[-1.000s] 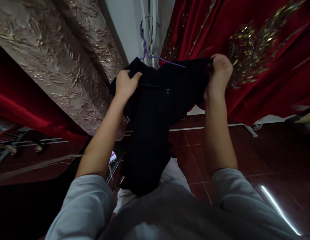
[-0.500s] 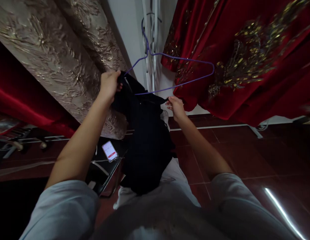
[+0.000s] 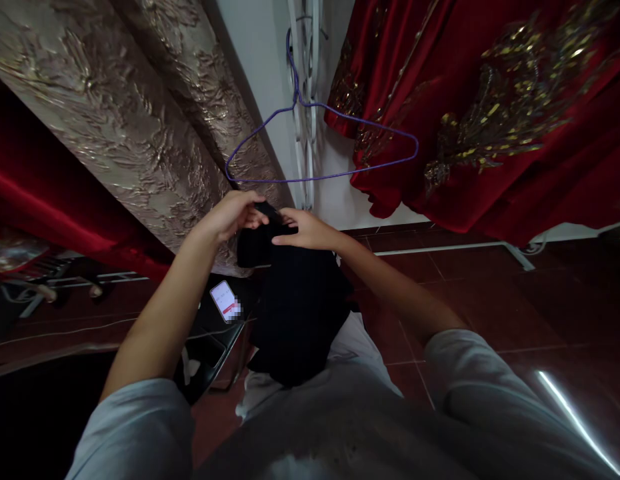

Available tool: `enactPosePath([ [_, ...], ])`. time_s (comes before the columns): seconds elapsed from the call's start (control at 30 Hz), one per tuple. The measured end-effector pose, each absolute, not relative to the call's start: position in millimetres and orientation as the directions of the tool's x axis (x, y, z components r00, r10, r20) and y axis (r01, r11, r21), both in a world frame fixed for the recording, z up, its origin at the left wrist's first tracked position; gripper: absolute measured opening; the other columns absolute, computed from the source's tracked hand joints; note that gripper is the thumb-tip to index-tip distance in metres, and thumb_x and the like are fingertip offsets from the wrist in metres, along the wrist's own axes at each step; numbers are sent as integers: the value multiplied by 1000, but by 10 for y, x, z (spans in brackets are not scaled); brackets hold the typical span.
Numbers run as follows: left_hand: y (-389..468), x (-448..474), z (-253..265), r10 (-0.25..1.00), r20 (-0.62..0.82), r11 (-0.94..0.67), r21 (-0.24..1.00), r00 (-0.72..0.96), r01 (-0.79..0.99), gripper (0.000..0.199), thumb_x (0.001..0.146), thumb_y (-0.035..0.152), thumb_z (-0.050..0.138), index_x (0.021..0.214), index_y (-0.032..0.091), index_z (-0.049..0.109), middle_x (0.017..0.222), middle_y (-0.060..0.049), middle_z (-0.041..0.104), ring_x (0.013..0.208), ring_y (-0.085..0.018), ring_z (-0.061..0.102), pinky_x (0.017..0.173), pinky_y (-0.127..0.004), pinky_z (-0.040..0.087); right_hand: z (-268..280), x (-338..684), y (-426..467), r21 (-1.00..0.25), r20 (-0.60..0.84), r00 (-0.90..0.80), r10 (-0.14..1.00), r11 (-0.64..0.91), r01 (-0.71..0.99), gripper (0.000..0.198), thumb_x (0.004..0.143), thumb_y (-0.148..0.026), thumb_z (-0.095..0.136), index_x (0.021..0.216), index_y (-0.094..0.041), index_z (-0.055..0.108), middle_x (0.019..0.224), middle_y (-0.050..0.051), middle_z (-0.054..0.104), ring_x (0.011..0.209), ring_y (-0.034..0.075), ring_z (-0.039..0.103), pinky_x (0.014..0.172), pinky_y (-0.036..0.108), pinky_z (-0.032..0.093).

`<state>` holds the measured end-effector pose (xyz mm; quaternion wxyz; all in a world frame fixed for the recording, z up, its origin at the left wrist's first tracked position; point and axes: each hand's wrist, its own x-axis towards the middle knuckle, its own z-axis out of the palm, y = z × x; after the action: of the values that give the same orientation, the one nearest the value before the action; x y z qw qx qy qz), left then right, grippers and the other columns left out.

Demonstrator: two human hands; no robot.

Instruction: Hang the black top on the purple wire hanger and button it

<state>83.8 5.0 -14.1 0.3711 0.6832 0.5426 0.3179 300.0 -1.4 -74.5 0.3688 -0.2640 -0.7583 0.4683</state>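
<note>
A black garment [image 3: 303, 307] hangs down in front of my lap, and its folds hide what kind it is. My left hand [image 3: 237, 215] pinches its upper edge on the left. Close beside it, my right hand [image 3: 303, 229] grips the same edge, thumb on the near side. Just above both hands, a bare purple wire hanger [image 3: 315, 179] hangs from a white metal rack [image 3: 305, 80]. The garment and the hanger are apart.
Beige embossed fabric [image 3: 130, 127] hangs at left, with red cloth behind it. On the right hangs a red dress [image 3: 470, 180] with gold sequins. A lit phone [image 3: 224, 300] lies on a black chair or stool at my left. The floor [image 3: 490, 293] is dark red tile.
The garment has come off the hanger's left side, lower and toward me. My hands have moved down and close together. The hanger has swung level, its whole outline now showing.
</note>
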Motion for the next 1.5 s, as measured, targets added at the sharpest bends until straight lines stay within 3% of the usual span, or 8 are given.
enactPosePath([
  [0.23,7,1262,216,815,536,-565,650,221,508,29,100,47,55,105,21,67,106,-9,71,112,-27,65,100,-41,53,-355,2834,20,-973,208,-284,936,169,-156,30,89,-51,63,86,-21,61,84,4,65,91,23,66,80,35,59],
  [0.4,63,1164,-109,726,76,-502,738,684,451,45,105,48,39,98,18,72,106,-9,75,103,-27,70,98,-39,53,-52,3205,-4,-961,274,-200,941,259,-98,28,81,-40,70,69,-21,53,68,1,51,68,17,55,63,32,53],
  [0.53,38,1001,-468,692,-168,-628,342,703,699,23,82,38,66,87,18,75,91,-9,76,96,-29,72,98,-40,53,131,3510,-12,-865,475,-120,872,488,117,27,71,-21,70,60,-21,46,62,-2,38,72,18,52,71,35,54],
  [0.67,142,675,-564,803,-158,-576,35,574,816,37,74,28,65,108,17,75,111,-13,76,117,-36,67,112,-49,44,165,3661,28,-786,590,2,807,574,232,27,72,-18,68,59,-21,45,62,-2,39,76,19,54,82,38,55],
  [0.9,260,203,-420,871,234,-479,209,432,853,39,80,24,48,112,14,67,99,-12,72,92,-30,69,87,-39,54,-185,3728,344,-757,544,-173,821,569,321,20,85,-25,67,67,-23,58,72,1,58,85,22,62,96,39,52],
  [1.0,219,158,-486,870,202,-487,195,451,852,32,79,30,53,105,16,67,92,-10,70,87,-31,68,85,-41,53,-285,3790,435,-770,488,-142,861,501,396,34,86,-28,71,59,-22,51,61,-1,48,68,18,53,87,37,51],
  [1.2,276,364,-536,913,197,-407,475,356,781,35,80,36,48,103,15,65,98,-9,70,93,-29,67,87,-40,54,-214,4080,466,-708,590,47,806,488,511,46,83,-20,68,51,-21,35,56,-4,26,57,11,30,71,30,46],
  [1.5,-32,506,-95,902,343,-286,22,262,958,22,84,30,61,103,20,60,90,-11,65,93,-35,65,82,-43,51,-167,4160,485,-662,622,44,782,496,561,42,80,-23,63,52,-21,31,57,-3,25,57,8,27,54,30,22],
])
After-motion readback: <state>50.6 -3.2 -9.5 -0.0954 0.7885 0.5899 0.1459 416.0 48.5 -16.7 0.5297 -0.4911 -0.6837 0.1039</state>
